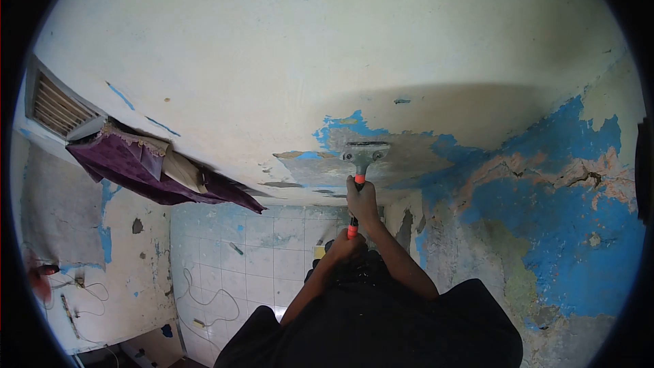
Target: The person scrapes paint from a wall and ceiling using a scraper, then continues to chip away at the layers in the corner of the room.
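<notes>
Right hand (364,202) closed round scraper (360,179) just below its head; left hand (347,248) gripping lower handle (352,231), below right. Blade (368,144) above both hands, at grey patch (412,153) on wall (409,41). Blue paint (579,245) right of grip; purple cloth (126,163) left.

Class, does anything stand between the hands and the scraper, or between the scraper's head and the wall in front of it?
Nothing visible does. The right hand and left hand both grip the scraper directly, and no object shows between its head and the wall. The purple cloth hangs off to the left.
</notes>
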Demonstrator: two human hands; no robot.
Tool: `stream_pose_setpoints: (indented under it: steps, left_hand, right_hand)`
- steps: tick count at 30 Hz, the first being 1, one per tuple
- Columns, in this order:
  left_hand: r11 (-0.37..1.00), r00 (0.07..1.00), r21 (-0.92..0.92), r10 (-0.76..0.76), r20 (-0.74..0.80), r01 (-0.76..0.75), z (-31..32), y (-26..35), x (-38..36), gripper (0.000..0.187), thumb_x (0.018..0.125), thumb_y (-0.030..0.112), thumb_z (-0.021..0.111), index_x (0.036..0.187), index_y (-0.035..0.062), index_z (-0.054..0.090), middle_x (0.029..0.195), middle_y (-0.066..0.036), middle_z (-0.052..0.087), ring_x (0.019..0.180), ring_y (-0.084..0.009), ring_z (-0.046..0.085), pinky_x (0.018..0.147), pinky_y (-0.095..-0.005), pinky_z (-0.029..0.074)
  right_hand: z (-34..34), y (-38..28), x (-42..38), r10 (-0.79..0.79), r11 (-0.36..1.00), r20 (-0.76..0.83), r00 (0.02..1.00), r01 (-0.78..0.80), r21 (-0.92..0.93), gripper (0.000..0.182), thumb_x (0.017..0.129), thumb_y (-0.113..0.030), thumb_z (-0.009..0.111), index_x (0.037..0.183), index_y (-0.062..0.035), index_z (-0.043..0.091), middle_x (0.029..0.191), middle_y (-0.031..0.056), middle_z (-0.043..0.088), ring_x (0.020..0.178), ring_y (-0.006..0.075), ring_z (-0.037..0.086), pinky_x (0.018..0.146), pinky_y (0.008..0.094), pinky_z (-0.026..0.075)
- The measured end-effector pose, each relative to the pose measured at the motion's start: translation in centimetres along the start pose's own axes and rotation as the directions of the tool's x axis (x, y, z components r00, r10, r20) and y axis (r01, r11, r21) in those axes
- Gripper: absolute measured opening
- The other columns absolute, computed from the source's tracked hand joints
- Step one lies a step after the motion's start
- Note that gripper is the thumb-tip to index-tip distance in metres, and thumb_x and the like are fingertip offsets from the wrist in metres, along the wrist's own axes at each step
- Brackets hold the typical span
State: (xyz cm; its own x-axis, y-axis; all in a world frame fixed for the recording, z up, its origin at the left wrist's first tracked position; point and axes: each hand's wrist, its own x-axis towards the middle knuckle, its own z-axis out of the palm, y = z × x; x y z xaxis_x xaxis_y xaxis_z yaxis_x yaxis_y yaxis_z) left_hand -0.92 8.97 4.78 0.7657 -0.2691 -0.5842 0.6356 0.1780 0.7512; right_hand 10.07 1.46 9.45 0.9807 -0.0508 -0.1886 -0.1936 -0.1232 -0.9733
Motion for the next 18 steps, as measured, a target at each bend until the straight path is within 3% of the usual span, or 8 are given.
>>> stream_pose_setpoints:
  steps: [2, 5, 8, 9, 11, 14, 17, 18]
  left_hand:
    - [0.998, 1.000, 0.057, 0.002, -0.002, -0.002, 0.2, 1.8, -0.9, 0.018, 0.083, 0.013, 0.056, 0.068, 0.0063, 0.048, 0.056, 0.000, 0.049, 0.044, -0.0110, 0.046, 0.041, -0.0279, 0.034]
    - [1.000, 1.000, 0.026, 0.017, 0.020, -0.017, 0.5, 1.7, -1.2, 0.017, 0.083, 0.013, 0.055, 0.069, 0.0058, 0.049, 0.056, 0.000, 0.049, 0.044, -0.0110, 0.046, 0.041, -0.0280, 0.034]
    - [0.998, 1.000, 0.059, 0.029, 0.012, -0.029, -0.5, -0.2, -0.4, 0.016, 0.084, 0.014, 0.056, 0.072, 0.0053, 0.050, 0.056, 0.000, 0.049, 0.044, -0.0108, 0.046, 0.041, -0.0279, 0.034]
    - [0.994, 0.999, 0.101, 0.038, 0.012, -0.039, -1.0, -0.1, 0.1, 0.015, 0.084, 0.014, 0.056, 0.073, 0.0052, 0.051, 0.056, 0.000, 0.049, 0.044, -0.0107, 0.046, 0.041, -0.0278, 0.034]
    - [0.989, 0.989, -0.023, 0.149, -0.010, -0.149, 0.5, 3.1, -0.1, 0.014, 0.084, 0.015, 0.057, 0.076, 0.0048, 0.052, 0.056, -0.001, 0.049, 0.044, -0.0109, 0.046, 0.041, -0.0277, 0.034]
    - [0.986, 0.988, -0.065, 0.153, 0.003, -0.152, -0.1, 1.5, 0.8, 0.015, 0.084, 0.016, 0.059, 0.079, 0.0048, 0.052, 0.056, -0.001, 0.049, 0.043, -0.0108, 0.046, 0.040, -0.0273, 0.034]
    - [0.995, 0.995, -0.018, 0.097, -0.032, -0.098, -2.2, -1.3, 2.4, 0.016, 0.084, 0.017, 0.061, 0.079, 0.0050, 0.052, 0.055, -0.001, 0.049, 0.041, -0.0104, 0.044, 0.039, -0.0275, 0.032]
    - [0.998, 0.997, -0.006, 0.065, -0.028, -0.066, -2.6, -1.8, 2.5, 0.015, 0.084, 0.017, 0.061, 0.080, 0.0048, 0.053, 0.055, -0.001, 0.049, 0.041, -0.0104, 0.044, 0.038, -0.0275, 0.032]
  right_hand:
    - [0.0, -2.6, 0.0, 0.036, 0.999, 0.019, 0.999, -0.036, 0.021, 0.041, 0.092, -0.025, 0.057, 0.062, 0.0035, 0.053, 0.049, 0.0136, 0.050, 0.045, 0.0238, 0.053, 0.049, 0.0402, 0.039]
    - [0.4, -0.1, 0.5, -0.109, 0.994, -0.012, 0.994, 0.110, 0.011, 0.044, 0.095, -0.028, 0.054, 0.058, -0.0074, 0.042, 0.044, 0.0015, 0.042, 0.029, 0.0140, 0.041, 0.028, 0.0311, 0.030]
    - [1.2, 1.2, 0.4, -0.064, 0.997, 0.015, 0.998, 0.063, 0.038, 0.044, 0.095, -0.027, 0.055, 0.058, -0.0054, 0.044, 0.045, 0.0023, 0.044, 0.033, 0.0143, 0.044, 0.033, 0.0326, 0.033]
    - [1.2, -0.9, 0.3, -0.144, 0.990, 0.007, 0.990, 0.144, 0.001, 0.044, 0.094, -0.027, 0.055, 0.058, -0.0044, 0.045, 0.045, 0.0029, 0.044, 0.035, 0.0144, 0.045, 0.036, 0.0333, 0.034]
    - [0.7, -6.7, -0.6, -0.288, 0.955, -0.013, 0.958, 0.286, -0.078, 0.043, 0.094, -0.026, 0.056, 0.059, -0.0023, 0.048, 0.046, 0.0042, 0.046, 0.040, 0.0146, 0.048, 0.041, 0.0347, 0.036]
    - [1.3, -6.8, 0.1, -0.302, 0.945, -0.013, 0.953, 0.298, -0.134, 0.042, 0.093, -0.026, 0.057, 0.062, 0.0001, 0.050, 0.047, 0.0054, 0.048, 0.046, 0.0147, 0.051, 0.047, 0.0360, 0.038]
    - [2.5, 0.2, 0.5, -0.115, 0.987, 0.000, 0.993, 0.115, -0.114, 0.040, 0.092, -0.023, 0.056, 0.063, 0.0042, 0.052, 0.051, 0.0183, 0.051, 0.046, 0.0239, 0.053, 0.050, 0.0409, 0.039]
    - [2.5, 0.5, 0.3, -0.126, 0.986, 0.009, 0.992, 0.126, -0.111, 0.040, 0.092, -0.024, 0.057, 0.063, 0.0042, 0.052, 0.051, 0.0179, 0.051, 0.046, 0.0234, 0.054, 0.049, 0.0404, 0.038]
